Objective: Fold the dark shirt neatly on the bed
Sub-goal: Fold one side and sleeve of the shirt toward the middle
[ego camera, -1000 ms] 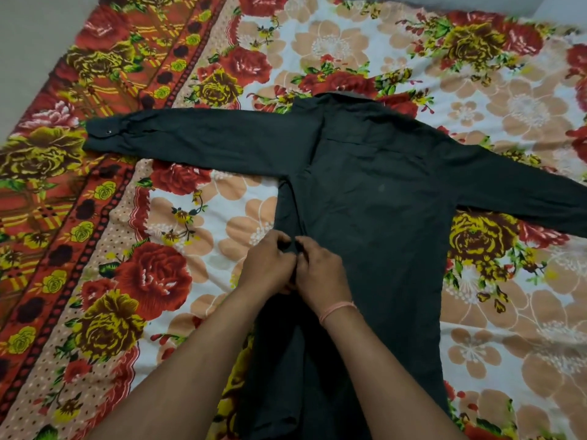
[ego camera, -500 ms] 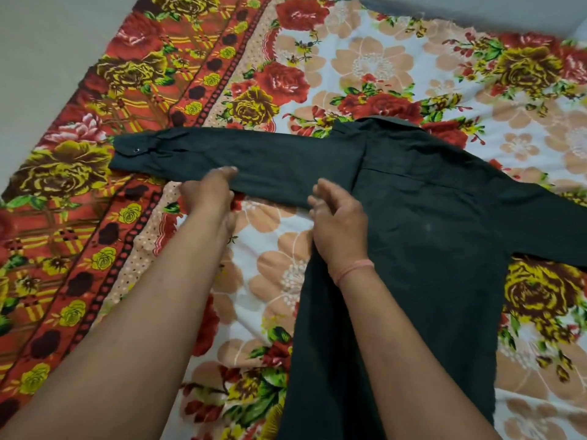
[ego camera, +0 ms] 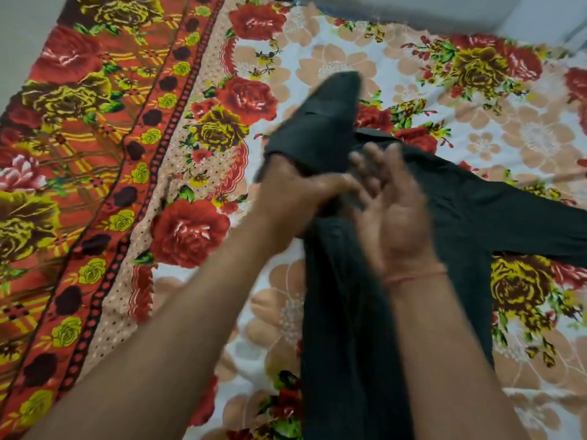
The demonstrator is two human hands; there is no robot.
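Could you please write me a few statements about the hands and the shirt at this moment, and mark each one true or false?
1. The left hand grips one sleeve of the dark shirt and holds it raised off the bed. True.
2. The right hand is clenched into a fist. False: its fingers are spread open over the shirt.
3. The other sleeve is folded across the shirt's body. False: it lies stretched out to the right on the floral bedsheet.
4. A thin band circles the right wrist. True.
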